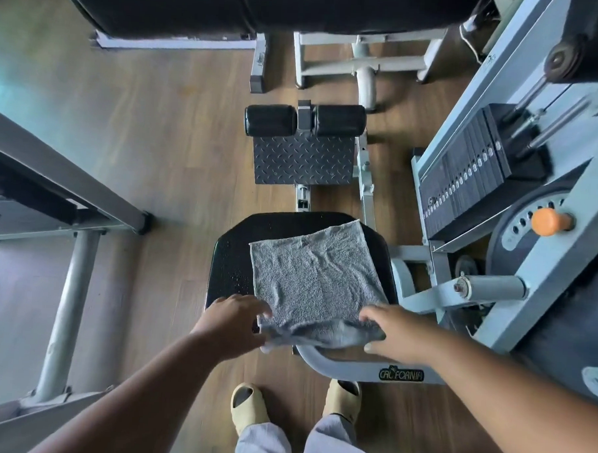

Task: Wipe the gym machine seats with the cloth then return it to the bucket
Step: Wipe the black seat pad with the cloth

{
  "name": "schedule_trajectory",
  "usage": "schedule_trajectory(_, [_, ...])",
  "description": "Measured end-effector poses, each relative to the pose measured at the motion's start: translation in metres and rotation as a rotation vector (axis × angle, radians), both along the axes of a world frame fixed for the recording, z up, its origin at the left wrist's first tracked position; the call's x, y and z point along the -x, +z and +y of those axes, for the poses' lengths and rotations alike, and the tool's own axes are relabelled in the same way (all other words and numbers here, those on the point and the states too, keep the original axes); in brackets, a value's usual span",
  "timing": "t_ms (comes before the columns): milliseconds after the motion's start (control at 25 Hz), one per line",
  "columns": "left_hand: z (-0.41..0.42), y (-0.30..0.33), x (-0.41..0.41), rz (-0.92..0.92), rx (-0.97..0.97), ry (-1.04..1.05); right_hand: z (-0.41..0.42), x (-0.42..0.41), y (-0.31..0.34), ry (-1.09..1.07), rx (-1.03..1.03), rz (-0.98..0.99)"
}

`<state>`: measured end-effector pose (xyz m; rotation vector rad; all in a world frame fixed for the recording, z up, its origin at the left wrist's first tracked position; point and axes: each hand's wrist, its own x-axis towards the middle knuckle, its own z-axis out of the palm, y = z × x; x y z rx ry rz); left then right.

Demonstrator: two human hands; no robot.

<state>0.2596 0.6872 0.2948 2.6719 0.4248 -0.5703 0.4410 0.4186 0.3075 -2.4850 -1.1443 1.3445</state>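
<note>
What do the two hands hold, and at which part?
Both hold the grey cloth by its near edge: left hand at the left corner, right hand at the right.

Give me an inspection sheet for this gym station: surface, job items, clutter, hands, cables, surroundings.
Surface: black padded machine seat, water droplets on its bare left part.
Job's things: grey terry cloth spread flat over the seat, near edge bunched; bucket not in view.
Clutter: nothing seen.
Grippers: left hand grips the cloth's near left corner; right hand grips its near right edge.
Cables: thin cable near the grey weight-stack frame at top right.
Surroundings: black foam rollers above a checker-plate footrest, orange knob, wood-look floor, beige slip-on shoes.
</note>
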Motion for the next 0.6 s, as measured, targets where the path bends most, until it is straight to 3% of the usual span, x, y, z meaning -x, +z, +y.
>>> schedule_trajectory(40, [0.001,-0.008,0.002,0.009,0.029,0.054,0.004,0.005,-0.007,0.007,0.039,0.018])
schedule_trajectory(160, [0.018,-0.033,0.007,-0.022,-0.024,0.267,0.041,0.016,-0.027,-0.094,-0.114,-0.045])
schedule_trajectory(240, [0.033,-0.051,0.012,-0.045,-0.146,0.411,0.071,0.020,-0.053,-0.078,-0.156,-0.193])
schedule_trajectory(320, [0.043,-0.072,0.015,-0.047,-0.213,0.508,0.098,0.020,-0.080,-0.059,-0.070,-0.354])
schedule_trajectory(480, [0.040,-0.113,0.012,-0.141,-0.132,0.627,0.116,0.025,-0.124,-0.047,0.003,-0.448])
schedule_trajectory(600, [0.036,-0.125,0.014,-0.236,-0.110,0.678,0.079,0.037,-0.131,-0.113,-0.026,-0.541])
